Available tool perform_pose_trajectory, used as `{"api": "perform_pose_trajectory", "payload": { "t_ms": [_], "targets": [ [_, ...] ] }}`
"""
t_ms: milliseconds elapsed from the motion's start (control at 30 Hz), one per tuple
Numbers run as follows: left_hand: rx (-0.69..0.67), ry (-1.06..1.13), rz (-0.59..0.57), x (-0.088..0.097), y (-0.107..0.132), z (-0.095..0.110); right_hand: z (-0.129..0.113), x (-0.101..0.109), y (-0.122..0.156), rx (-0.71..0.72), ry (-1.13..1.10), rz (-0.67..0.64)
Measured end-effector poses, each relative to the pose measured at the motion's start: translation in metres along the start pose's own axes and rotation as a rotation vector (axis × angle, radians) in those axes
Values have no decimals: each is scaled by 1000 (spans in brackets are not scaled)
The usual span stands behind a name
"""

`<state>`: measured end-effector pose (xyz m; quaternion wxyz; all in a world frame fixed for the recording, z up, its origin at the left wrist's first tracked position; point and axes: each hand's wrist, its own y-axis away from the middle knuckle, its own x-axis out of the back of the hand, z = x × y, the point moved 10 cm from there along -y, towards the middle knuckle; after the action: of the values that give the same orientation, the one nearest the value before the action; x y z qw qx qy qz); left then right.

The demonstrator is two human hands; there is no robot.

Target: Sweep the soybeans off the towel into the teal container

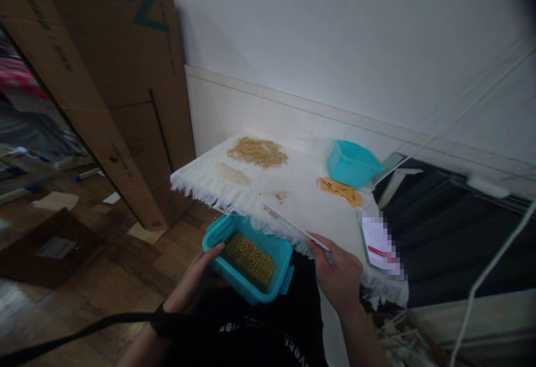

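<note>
My left hand (207, 261) grips the left rim of a teal plastic container (286, 255), thumb over the edge. Inside lie many small yellow-green beans (251, 258). The container sits below the fringed front edge of the white cloth (305, 171). My right hand (337, 269) is closed on a thin white stick-like tool (293, 225), whose far end reaches over the cloth beside a small scatter of beans (274, 195). Further back on the cloth are a larger spread of yellowish beans (257, 152) and a pale patch of grains (231, 174).
A second teal container (354, 163) stands at the back right, with an orange packet (338, 190) before it. A phone (381, 244) lies at the table's right edge. A tall cardboard box (138, 87) stands left. A white cable (486, 277) hangs at right.
</note>
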<state>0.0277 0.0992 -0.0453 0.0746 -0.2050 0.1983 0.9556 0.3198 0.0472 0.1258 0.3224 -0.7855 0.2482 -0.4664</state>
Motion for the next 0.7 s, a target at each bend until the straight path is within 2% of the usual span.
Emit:
{"api": "perform_pose_trajectory", "payload": {
  "t_ms": [100, 233, 300, 467, 567, 700],
  "targets": [
    [62, 9, 24, -1, -1, -2, -13, 2, 13, 42, -29, -46],
    [51, -15, 38, -4, 0, 4, -19, 7, 19, 62, -85, -78],
    [38, -24, 42, -6, 2, 8, -6, 10, 13, -6, -55, -49],
    [47, -9, 58, -8, 3, 9, 52, 22, -8, -251, 45, 183],
    [83, 35, 20, -10, -1, 2, 79, 13, -17, -344, 69, 168],
    [93, 43, 31, -6, -3, -3, 85, 3, -20, -352, 71, 108]
  ]
}}
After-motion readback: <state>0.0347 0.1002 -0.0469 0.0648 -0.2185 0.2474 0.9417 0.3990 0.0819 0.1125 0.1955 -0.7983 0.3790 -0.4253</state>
